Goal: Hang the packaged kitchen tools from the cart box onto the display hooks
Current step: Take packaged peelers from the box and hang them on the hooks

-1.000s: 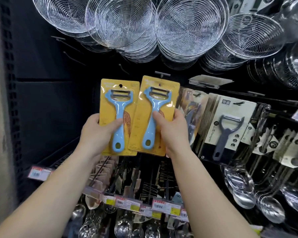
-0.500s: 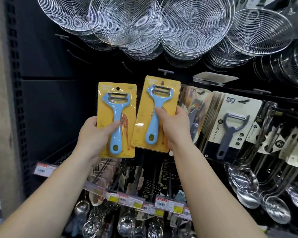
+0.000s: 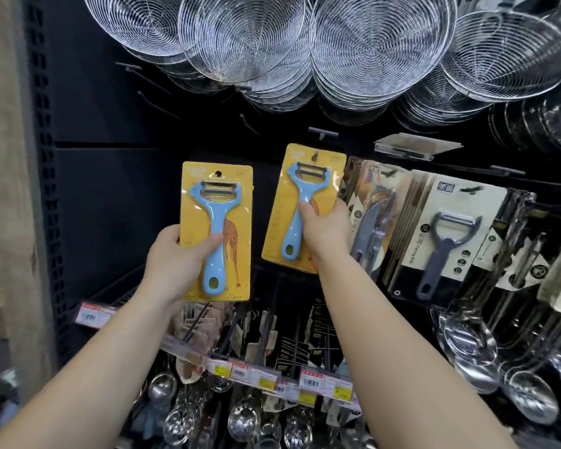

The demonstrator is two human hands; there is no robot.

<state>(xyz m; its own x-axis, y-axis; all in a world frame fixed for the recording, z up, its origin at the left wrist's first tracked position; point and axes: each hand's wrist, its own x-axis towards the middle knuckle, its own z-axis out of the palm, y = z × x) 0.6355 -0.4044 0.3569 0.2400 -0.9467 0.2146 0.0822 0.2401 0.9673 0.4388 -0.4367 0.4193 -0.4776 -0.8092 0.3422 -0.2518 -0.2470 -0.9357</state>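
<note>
A person stands before a black shop display wall, a packaged blue peeler in each hand. At left, the left hand holds the left peeler card upright in open air, thumb curled across the blue handle and the fingers wrapped behind the yellow backing; this card has dropped lower and drifted left since a second ago, when the two packs were side by side and nearly touching. They are now clearly apart.

To its right, the right hand grips the right peeler card along its right edge, thumb pressed on the handle, fingers hidden behind the card. The card is tilted, its top leaning right, and has been carried up and farther toward the wall; the tip of a display hook now pokes through the hang hole at its top, where half a second ago the card still sat just short of it.

Just right of that card hang packs of grey knives and a grey peeler pack on their own hooks. Wire skimmers crowd the top of the wall, steel ladles hang at lower right, and a rail of price tags runs below the forearms.
</note>
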